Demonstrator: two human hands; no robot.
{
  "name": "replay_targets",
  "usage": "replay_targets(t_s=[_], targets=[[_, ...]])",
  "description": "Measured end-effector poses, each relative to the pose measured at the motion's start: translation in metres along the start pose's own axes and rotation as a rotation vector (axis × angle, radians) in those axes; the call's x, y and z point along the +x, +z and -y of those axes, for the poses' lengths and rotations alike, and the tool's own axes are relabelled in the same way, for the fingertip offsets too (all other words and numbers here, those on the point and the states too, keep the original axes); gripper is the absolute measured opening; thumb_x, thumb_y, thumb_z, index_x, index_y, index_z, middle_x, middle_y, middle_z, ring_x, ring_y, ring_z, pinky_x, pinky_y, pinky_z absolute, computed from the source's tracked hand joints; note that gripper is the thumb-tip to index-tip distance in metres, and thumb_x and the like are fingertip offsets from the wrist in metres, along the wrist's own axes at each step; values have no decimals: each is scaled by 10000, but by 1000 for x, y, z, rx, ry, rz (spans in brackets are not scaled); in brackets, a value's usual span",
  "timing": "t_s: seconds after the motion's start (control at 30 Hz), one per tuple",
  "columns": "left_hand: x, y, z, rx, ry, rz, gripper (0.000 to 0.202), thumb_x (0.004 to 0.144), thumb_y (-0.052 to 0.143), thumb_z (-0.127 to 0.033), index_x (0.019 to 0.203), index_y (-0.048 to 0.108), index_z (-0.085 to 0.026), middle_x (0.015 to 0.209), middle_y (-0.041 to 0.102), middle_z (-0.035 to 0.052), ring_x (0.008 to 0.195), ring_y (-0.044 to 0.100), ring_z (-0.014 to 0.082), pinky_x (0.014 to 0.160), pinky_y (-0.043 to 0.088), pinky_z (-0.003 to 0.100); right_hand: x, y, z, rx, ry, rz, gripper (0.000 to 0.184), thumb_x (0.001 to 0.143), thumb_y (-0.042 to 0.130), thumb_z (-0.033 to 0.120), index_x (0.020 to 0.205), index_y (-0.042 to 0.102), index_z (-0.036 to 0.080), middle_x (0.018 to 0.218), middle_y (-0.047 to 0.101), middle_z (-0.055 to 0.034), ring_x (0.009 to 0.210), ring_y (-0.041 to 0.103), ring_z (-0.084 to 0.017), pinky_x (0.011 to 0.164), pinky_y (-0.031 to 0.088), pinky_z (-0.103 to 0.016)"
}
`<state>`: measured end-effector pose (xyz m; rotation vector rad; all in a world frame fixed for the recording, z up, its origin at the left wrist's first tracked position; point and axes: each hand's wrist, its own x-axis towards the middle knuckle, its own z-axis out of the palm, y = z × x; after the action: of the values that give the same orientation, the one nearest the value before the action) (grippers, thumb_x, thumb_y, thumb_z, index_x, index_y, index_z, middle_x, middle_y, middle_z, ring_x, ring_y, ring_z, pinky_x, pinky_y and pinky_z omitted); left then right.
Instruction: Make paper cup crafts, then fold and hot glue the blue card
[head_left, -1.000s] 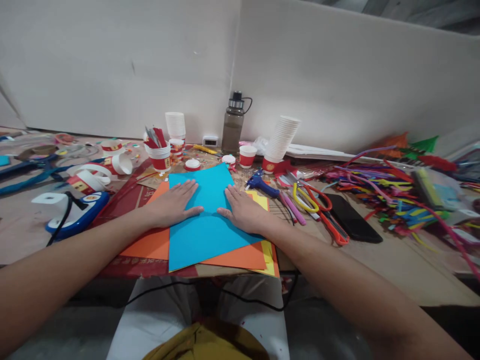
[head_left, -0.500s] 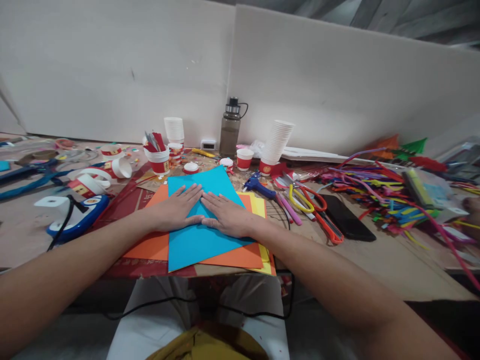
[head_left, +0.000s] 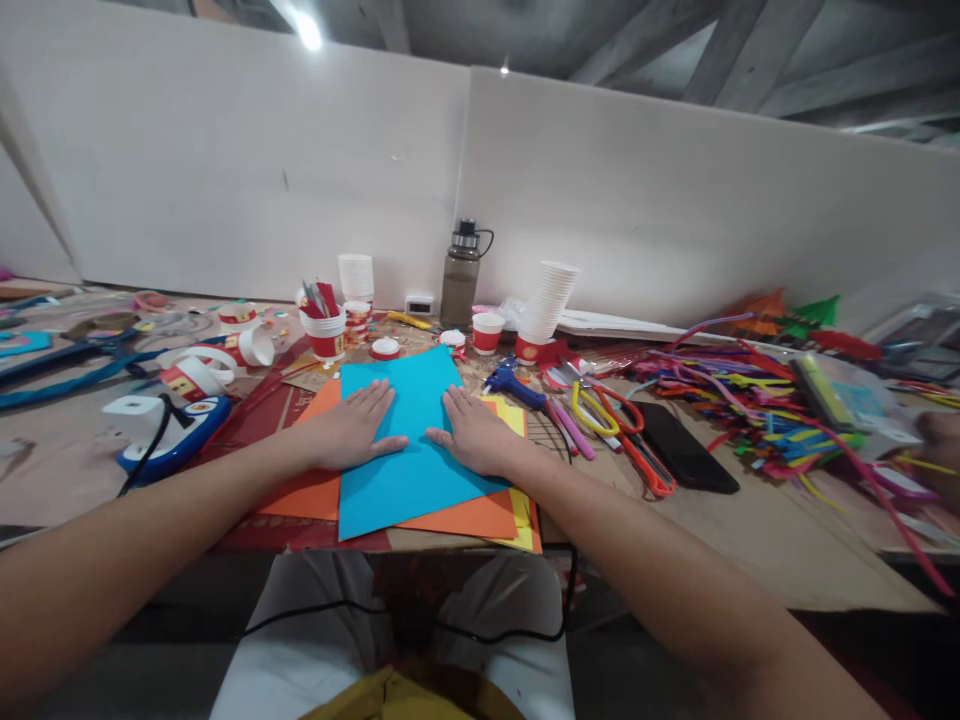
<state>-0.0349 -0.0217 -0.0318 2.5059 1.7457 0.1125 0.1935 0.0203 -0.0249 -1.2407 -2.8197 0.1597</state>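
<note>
Hands slide apart on the blue sheet.
The left hand and right hand, fingertips meeting a moment ago, now lie parted, palms flat, fingers outstretched, gripping nothing, pressing the sheet atop orange paper at the tabletop's near edge.

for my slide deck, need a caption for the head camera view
Left hand and right hand flat on a blue paper sheet atop orange sheets.

Evenly bright, lit by a ceiling lamp at upper left, slight glare around it, faint soft shadows on the table, wide-angle bending toward the edges, centre sharp, far right softer.
</note>
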Motion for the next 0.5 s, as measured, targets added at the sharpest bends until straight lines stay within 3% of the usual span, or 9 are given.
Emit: replay_targets(t_s=[0.17, 0.37, 0.5], targets=[[-1, 1, -3, 10, -41, -11, 968, 787, 282, -727, 1425, 242, 0, 1486, 153, 225, 1384, 104, 346, 1107, 133, 470, 2, -1, 5, 16, -96, 26, 857, 875, 220, 637, 1417, 241, -26, 1495, 147, -223, 1391, 96, -323, 1129, 122, -459], [3, 2, -1, 9, 103, -20, 903, 828, 250, -688, 1440, 212, -24, 1498, 131, 195, 1397, 74, 299, 1122, 87, 419, 10, -2, 15, 66, -359, 33, 741, 914, 218, 566, 1423, 267, 29, 1495, 196, -177, 1395, 124, -264, 1139, 133, -416], [2, 2, 0, 6, 99, -37, 880, 835, 236, -684, 1444, 215, -48, 1502, 131, 183, 1398, 77, 287, 1124, 87, 413, 12, -2, 14, 102, -357, 33, 737, 913, 225, 571, 1423, 273, 42, 1496, 194, -166, 1395, 128, -258, 1138, 141, -429]])
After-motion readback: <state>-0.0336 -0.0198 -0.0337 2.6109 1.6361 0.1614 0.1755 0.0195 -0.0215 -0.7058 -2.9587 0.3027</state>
